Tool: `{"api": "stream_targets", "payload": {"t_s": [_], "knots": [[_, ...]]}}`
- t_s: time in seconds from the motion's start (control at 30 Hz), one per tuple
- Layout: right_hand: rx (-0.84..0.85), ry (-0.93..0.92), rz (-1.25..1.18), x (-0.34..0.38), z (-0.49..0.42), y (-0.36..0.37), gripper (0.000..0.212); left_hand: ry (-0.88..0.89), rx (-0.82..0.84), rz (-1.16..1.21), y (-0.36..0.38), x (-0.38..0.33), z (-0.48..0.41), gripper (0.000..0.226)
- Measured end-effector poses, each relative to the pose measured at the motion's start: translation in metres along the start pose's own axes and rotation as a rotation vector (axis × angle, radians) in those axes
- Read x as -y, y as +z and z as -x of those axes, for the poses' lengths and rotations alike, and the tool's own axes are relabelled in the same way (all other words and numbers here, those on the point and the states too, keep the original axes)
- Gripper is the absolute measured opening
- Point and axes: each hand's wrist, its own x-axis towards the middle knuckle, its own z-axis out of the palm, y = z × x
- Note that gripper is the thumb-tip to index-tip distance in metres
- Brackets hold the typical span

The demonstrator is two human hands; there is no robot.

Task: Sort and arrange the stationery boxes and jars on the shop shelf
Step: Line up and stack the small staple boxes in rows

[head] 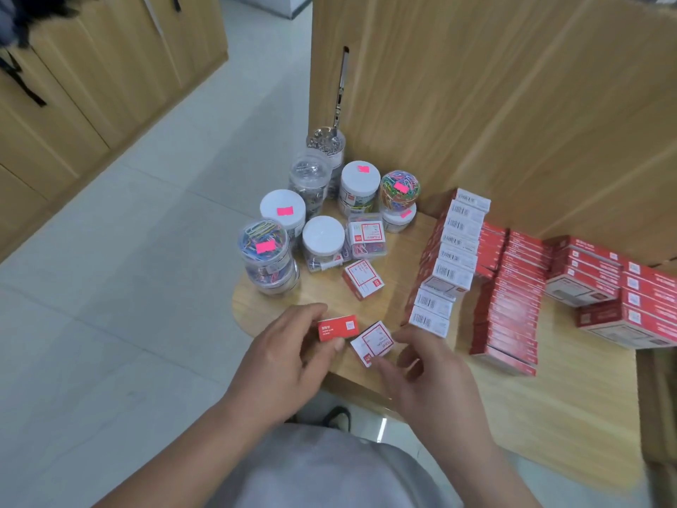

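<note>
A pale wooden shelf (549, 416) with a rounded corner stood over a grey tiled floor (128, 287), and a wooden panel (476, 86) rose behind it. At the front corner, both hands were busy. The left hand (289, 357) had its fingers curled over a small red box (337, 327), pinched between thumb and fingertips with the long red side facing up. Right beside it, the right hand (428, 372) pinched a white-faced box (373, 342) between thumb and forefinger, its other fingers loosely bent. The two boxes sat almost corner to corner; whether they rested on the wood or hung just above it could not be told.

Further back lay a loose box (363, 279) of the same kind, flat on the shelf. Behind it stood a clear plastic case (366, 236), and around that a cluster of jars (323, 234), some stacked. Some had white lids and others showed paper clips through the lid, coloured or silver. Several carried pink stickers.

To the right ran a row of barcode boxes (454, 247), then lines of red boxes (513, 306), then bigger cartons (586, 280) against the panel.
</note>
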Motion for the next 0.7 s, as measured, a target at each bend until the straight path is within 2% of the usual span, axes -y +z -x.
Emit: {"api": "stream_targets", "payload": {"t_s": [0.13, 0.27, 0.37, 0.47, 0.53, 0.63, 0.7], "knots": [[0.131, 0.071, -0.009, 0.0, 0.004, 0.004, 0.048, 0.041, -0.011, 0.067, -0.001, 0.005, 0.002, 0.02], [0.131, 0.076, 0.003, 0.003, 0.002, 0.008, 0.034, 0.042, -0.039, 0.05, -0.004, 0.011, 0.005, 0.018], [0.145, 0.088, 0.039, 0.007, 0.001, 0.009, 0.03, -0.048, -0.042, 0.143, -0.002, 0.013, 0.007, 0.03], [0.113, 0.107, 0.041, 0.008, 0.003, 0.012, 0.028, -0.09, -0.043, 0.199, -0.001, 0.013, 0.009, 0.045], [0.083, 0.116, 0.026, 0.011, 0.004, 0.014, 0.034, -0.108, -0.046, 0.194, 0.0, 0.016, 0.008, 0.05], [0.039, 0.14, -0.027, 0.015, 0.003, 0.017, 0.036, -0.089, -0.028, 0.186, 0.0, 0.019, 0.007, 0.046], [0.014, 0.221, -0.205, 0.02, 0.002, 0.016, 0.026, -0.107, -0.008, 0.202, -0.001, 0.019, 0.005, 0.041]]}}
